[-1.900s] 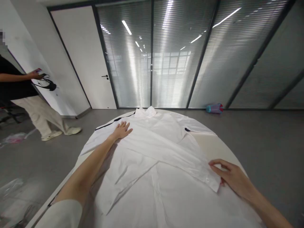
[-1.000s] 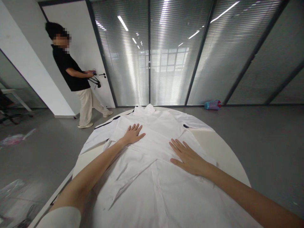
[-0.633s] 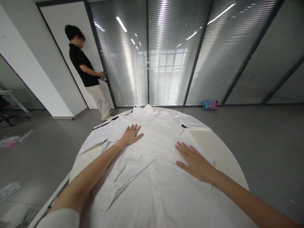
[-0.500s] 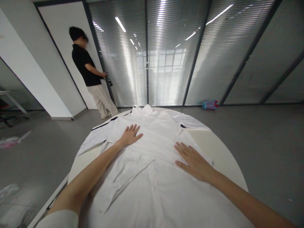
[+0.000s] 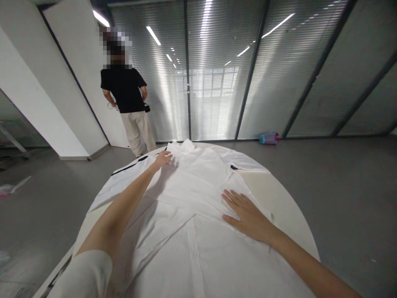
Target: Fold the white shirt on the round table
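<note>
A white shirt [image 5: 198, 186] with black trim lies spread on a round white table [image 5: 279, 194], collar at the far edge, one sleeve folded across its front. My left hand [image 5: 163, 158] reaches far forward and rests on the shirt's left shoulder beside the collar [image 5: 182, 147], fingers stretched out. My right hand [image 5: 246, 215] lies flat on the shirt's right side, fingers spread over the folded sleeve. Neither hand grips anything.
A person in a black top and light trousers [image 5: 130, 107] stands by the white door [image 5: 83, 74] at the back left. A blue and pink object [image 5: 269, 138] lies on the grey floor against the glass wall. Plastic scraps lie on the floor at the left.
My left hand slid from the shirt's chest up to the shoulder beside the collar. My right hand stayed flat on the sleeve. The other person walked to the door and turned away.
</note>
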`<state>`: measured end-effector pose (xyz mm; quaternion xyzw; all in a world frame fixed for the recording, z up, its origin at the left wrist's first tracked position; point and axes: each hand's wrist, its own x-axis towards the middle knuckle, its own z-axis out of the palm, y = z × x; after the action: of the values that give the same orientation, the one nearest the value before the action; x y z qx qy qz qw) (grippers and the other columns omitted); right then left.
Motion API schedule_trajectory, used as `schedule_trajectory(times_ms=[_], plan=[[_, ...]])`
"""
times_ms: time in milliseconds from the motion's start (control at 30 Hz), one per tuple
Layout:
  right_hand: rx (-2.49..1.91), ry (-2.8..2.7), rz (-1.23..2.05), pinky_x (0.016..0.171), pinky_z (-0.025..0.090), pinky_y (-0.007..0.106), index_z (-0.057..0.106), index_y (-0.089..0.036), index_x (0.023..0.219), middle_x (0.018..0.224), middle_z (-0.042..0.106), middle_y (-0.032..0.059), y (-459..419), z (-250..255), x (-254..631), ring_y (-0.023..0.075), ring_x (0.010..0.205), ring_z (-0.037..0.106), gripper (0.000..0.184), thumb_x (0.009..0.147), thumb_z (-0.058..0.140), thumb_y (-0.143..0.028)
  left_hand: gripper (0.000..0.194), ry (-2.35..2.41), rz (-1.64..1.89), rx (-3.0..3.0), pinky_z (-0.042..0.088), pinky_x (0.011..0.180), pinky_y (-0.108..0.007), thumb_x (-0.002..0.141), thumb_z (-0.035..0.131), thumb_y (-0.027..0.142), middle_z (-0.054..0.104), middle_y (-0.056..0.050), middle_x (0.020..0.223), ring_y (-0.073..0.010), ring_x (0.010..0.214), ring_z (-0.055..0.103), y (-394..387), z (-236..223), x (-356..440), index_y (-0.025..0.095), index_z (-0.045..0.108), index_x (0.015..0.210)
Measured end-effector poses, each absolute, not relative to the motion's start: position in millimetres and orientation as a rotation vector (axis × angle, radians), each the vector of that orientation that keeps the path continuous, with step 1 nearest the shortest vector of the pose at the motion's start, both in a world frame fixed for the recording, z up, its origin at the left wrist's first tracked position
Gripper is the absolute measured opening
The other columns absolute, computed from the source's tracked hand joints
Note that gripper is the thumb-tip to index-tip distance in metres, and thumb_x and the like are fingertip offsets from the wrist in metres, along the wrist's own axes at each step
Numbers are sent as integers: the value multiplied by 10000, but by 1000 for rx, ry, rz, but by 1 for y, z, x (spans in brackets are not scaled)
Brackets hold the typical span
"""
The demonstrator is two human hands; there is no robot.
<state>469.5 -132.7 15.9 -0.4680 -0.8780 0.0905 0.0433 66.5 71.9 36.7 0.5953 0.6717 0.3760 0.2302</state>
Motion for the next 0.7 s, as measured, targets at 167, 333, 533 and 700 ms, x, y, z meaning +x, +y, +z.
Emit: schedule_trajectory(times_ms=[167,333,533,700], plan=[[-1415,-2656,320,1244,172,534,357,-201,1570,1635,266,88,-132,16,470,299,1526,194,793,964,343,-710,490,1802,1168,1440,604,652,-265,912,682,263,711,-83,1041,-160,764,727,106,47,72,162,519,1363],[-1396,-2622,361,1241,177,538,365,-235,1567,1634,276,83,-132,15,472,304,1523,203,770,957,381,-705,341,1891,1128,1431,611,716,-322,977,620,285,672,-81,1103,-164,848,689,129,49,81,143,574,1282],[-1416,-2627,388,1244,171,532,346,-218,1575,1640,249,81,-133,17,472,298,1527,189,795,957,359,-717,298,2133,1006,1697,554,910,-436,944,657,312,652,-99,1193,-233,1065,646,138,56,80,140,636,1186],[-1403,-2641,372,1242,176,538,348,-218,1574,1641,246,76,-132,16,474,293,1527,192,790,962,342,-717,322,2289,887,2025,357,1106,-507,874,656,259,635,-174,1302,-365,1313,499,126,62,84,159,686,1178]])
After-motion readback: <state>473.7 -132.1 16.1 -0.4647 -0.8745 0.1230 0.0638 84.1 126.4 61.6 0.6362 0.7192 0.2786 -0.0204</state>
